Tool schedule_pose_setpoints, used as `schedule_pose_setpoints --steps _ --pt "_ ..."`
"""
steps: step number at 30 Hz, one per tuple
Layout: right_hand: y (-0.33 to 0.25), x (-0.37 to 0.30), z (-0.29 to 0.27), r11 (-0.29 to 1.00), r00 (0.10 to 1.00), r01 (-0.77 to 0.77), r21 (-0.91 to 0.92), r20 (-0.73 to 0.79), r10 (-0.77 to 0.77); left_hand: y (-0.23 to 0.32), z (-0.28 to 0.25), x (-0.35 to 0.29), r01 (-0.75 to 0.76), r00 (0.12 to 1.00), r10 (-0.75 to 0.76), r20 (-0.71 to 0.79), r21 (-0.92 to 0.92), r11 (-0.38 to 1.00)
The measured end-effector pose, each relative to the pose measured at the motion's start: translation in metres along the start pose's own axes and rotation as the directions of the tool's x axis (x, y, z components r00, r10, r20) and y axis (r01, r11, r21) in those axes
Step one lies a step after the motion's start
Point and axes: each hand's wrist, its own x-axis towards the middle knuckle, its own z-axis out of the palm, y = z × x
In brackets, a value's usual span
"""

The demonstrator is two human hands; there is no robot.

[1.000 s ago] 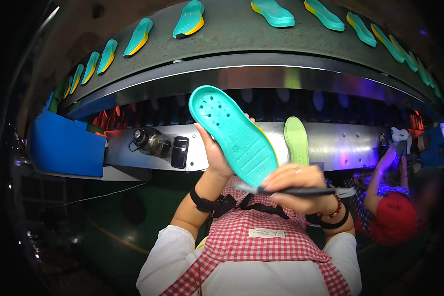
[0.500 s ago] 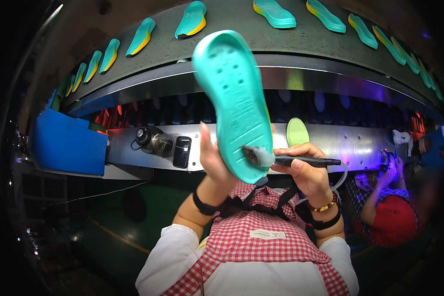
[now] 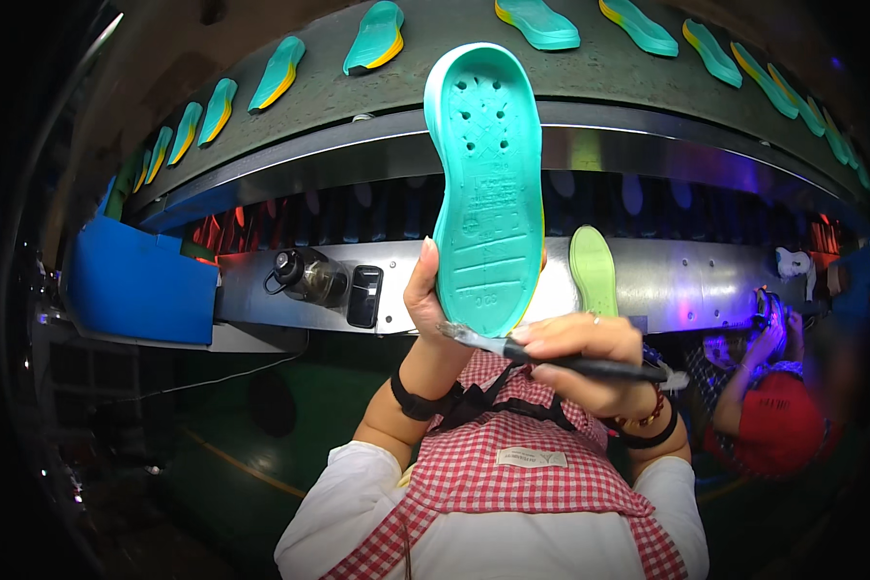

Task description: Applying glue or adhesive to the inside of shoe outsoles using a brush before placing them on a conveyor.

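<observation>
My left hand (image 3: 425, 298) is closed around the lower left edge of a turquoise shoe sole (image 3: 488, 193), its fingers partly hidden behind it. The sole stands nearly upright, its inner face toward me, with a raised rim, several small holes at the top and grooves lower down; a thin yellow edge shows at the right. In my right hand (image 3: 585, 353) is a brush (image 3: 483, 340) with a dark handle, held between thumb and fingers. Its bristle tip lies by the sole's bottom left edge, close to my left hand; whether it touches cannot be made out.
A conveyor belt (image 3: 638, 82) carrying several turquoise-and-yellow soles (image 3: 536, 24) runs along the back. On the metal ledge (image 3: 686, 280) are a bottle (image 3: 304, 277), a phone (image 3: 364, 296) and a pale green insole (image 3: 593, 269). A blue bin (image 3: 140, 280) stands left; a co-worker in a red cap (image 3: 778, 425) works right.
The brush has come off the sole's lower inner face and moved down and left to its bottom edge. The sole has turned more upright and shifted slightly right.
</observation>
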Motion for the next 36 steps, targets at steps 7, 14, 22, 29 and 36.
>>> schedule_pose_setpoints --steps 7,14,22,29,36 --pt "0.003 0.004 -0.013 0.997 0.996 0.051 -0.050 0.076 -0.047 0.001 -0.013 0.006 -0.012 0.998 0.000 0.067 0.173 0.985" --pt "-0.007 0.010 -0.030 0.993 0.987 0.020 -0.116 0.163 -0.001 0.008 -0.007 0.001 -0.012 0.997 0.025 -0.067 0.183 0.983" --pt "-0.011 -0.002 -0.026 0.985 0.925 0.155 -0.079 0.361 -0.117 0.011 -0.005 0.008 0.307 0.952 -0.303 0.050 -0.136 0.942" --pt "-0.006 -0.006 -0.043 0.940 0.871 0.188 -0.283 0.491 -0.026 0.014 -0.005 0.006 0.550 0.835 -0.547 -0.056 0.137 0.824" --pt "-0.005 -0.009 -0.054 0.881 0.854 0.262 -0.395 0.519 -0.022 0.017 -0.002 0.009 0.673 0.734 -0.665 -0.138 0.278 0.686"
